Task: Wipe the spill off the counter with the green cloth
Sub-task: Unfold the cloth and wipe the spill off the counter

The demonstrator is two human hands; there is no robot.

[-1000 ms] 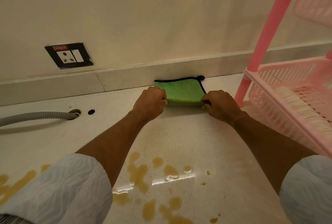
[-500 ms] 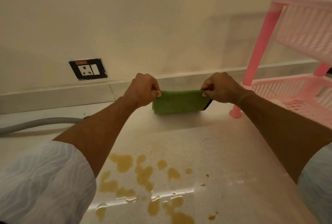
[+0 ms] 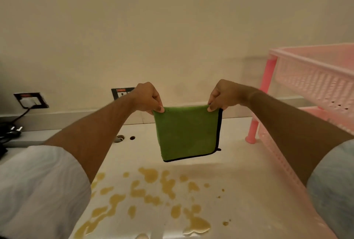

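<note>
Lifted clear of the pale speckled counter (image 3: 239, 191) since earlier, the folded green black-edged cloth (image 3: 186, 133) was held hanging — top corners pinched by left hand (image 3: 146, 98) and right hand (image 3: 223, 95); yellowish-brown spill (image 3: 153, 191) was left below.

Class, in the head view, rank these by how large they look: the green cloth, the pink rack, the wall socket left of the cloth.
1. pink rack, though cut off by the frame
2. green cloth
3. wall socket

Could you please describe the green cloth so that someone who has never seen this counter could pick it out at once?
Start at the pale counter with yellowish spill patches, beside the pink rack. Above the spill, the left hand and right hand pinch the top corners of the green cloth, which hangs clear of the counter. It is the only green thing there, with a black trimmed edge.
</note>
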